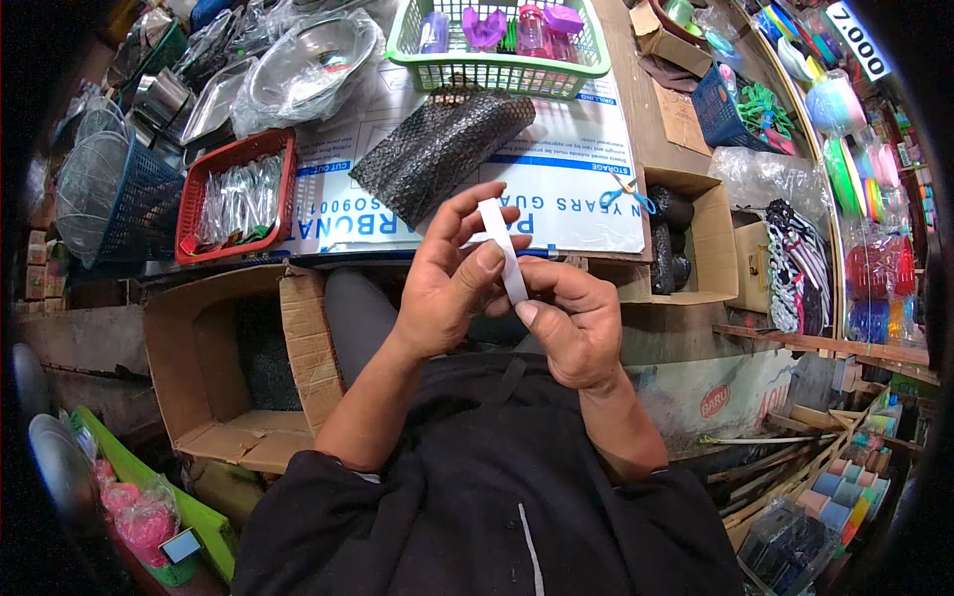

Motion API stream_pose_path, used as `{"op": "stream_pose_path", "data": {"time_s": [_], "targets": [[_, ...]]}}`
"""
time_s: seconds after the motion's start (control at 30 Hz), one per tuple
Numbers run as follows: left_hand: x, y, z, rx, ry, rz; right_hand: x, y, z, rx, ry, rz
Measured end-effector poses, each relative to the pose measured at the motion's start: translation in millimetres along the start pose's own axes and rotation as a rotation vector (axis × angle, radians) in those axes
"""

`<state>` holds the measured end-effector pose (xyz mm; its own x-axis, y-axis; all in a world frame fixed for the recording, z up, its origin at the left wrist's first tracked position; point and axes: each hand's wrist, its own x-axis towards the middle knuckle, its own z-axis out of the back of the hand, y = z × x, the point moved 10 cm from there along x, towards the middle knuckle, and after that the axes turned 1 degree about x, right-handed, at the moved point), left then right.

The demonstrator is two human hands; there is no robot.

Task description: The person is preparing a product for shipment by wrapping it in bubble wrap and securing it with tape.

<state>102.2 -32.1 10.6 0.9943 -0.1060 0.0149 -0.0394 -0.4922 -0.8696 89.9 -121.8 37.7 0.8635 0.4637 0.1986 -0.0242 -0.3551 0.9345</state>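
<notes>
A narrow white strip [504, 249], perhaps paper or label tape, slants between my two hands above the table's front edge. My left hand [455, 276] pinches its middle, thumb on top and fingers spread behind. At its lower end, the thumb and fingers of my right hand [577, 320] grip it. Just beyond my fingers lies a package or roll of black bubble wrap [443, 153] on a white printed sheet [328, 205]. Scissors with blue handles [630, 197] rest at the sheet's right side.
A green basket [492, 78] with plastic goods stands at the back. On the left are a red basket [287, 171] of packed cutlery and a blue basket [141, 201]. An open cardboard box [317, 372] sits below; another box [715, 231] holds black-wrapped bundles at right.
</notes>
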Motion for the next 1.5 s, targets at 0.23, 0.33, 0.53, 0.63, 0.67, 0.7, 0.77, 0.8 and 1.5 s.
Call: {"op": "stream_pose_path", "data": {"time_s": [0.23, 0.33, 0.53, 0.63, 0.67, 0.7, 0.77, 0.8, 1.5], "targets": [[-3.2, 11.3, 0.7, -0.153, -0.022, 0.11, -5.0, -12.8, 2.9, 0.009, -0.073, -0.079], [-3.3, 18.1, 3.8, -0.226, -0.033, 0.12, -1.6, -2.8, -4.0, 0.034, -0.026, -0.021], [-4.4, 12.1, 1.3, -0.213, -0.068, 0.14, -1.4, -3.8, 1.2, 0.059, -0.107, -0.064], [-5.0, 7.5, -0.5, -0.152, -0.089, 0.109, -2.5, -8.6, 5.1, 0.1, -0.139, -0.08], [-5.1, 6.6, -0.7, -0.152, -0.091, 0.11, -1.7, -6.1, 5.0, 0.097, -0.112, -0.036], [-4.8, 7.6, 0.2, -0.159, -0.097, 0.118, -1.4, -3.1, 4.0, 0.093, -0.086, 0.008], [-4.2, 8.6, 1.1, -0.165, -0.103, 0.128, -0.1, -0.5, 2.4, 0.106, -0.104, 0.004], [-4.3, 8.6, 1.6, -0.16, -0.107, 0.136, 0.5, 0.3, 2.4, 0.12, -0.118, 0.002], [-5.3, 14.9, -1.3, -0.2, -0.092, 0.245, -6.7, -6.0, 3.9, 0.118, -0.175, -0.075]]}}
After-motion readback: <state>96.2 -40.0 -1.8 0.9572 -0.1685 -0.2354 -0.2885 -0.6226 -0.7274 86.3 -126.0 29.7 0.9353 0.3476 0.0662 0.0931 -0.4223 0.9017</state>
